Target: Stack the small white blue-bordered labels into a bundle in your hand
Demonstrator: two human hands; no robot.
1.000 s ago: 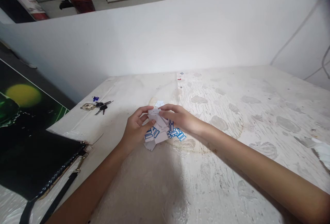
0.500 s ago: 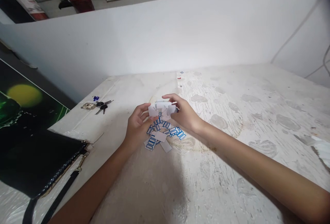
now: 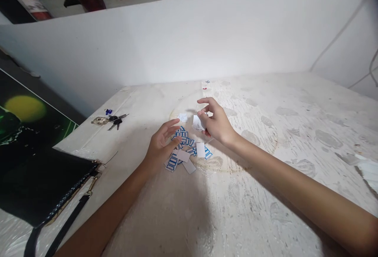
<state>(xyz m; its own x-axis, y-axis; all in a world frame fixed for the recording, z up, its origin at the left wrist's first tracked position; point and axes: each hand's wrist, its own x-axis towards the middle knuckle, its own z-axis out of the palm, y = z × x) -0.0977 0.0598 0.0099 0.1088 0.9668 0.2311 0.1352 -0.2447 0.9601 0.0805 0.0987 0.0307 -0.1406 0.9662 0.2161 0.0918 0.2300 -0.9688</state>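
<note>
A loose pile of small paper slips with blue-outlined boxes (image 3: 187, 140) lies mid-table. Plain white slips are mixed in, one of them a pale slip (image 3: 189, 166) at the near edge. My left hand (image 3: 162, 140) is at the pile's left side, fingers apart, holding nothing I can see. Above the pile's far right side, my right hand (image 3: 215, 122) is closed, with a white slip (image 3: 197, 122) at its fingertips. Another white slip (image 3: 200, 150) shows over the pile's right part. Beyond the pile is a slip with faint marks (image 3: 182, 118).
Keys with a fob (image 3: 115, 120) and a small blue-purple object (image 3: 108, 112) lie at the left. A black pouch with a strap (image 3: 50, 186) covers the near left corner. A white wall (image 3: 189, 44) rises behind the table. Torn white material (image 3: 366, 170) is at the right.
The bunch of white slips between my hands has come apart, and slips now show separately around the pile. My right hand has moved up and right; my left hand has opened away from the slips.
</note>
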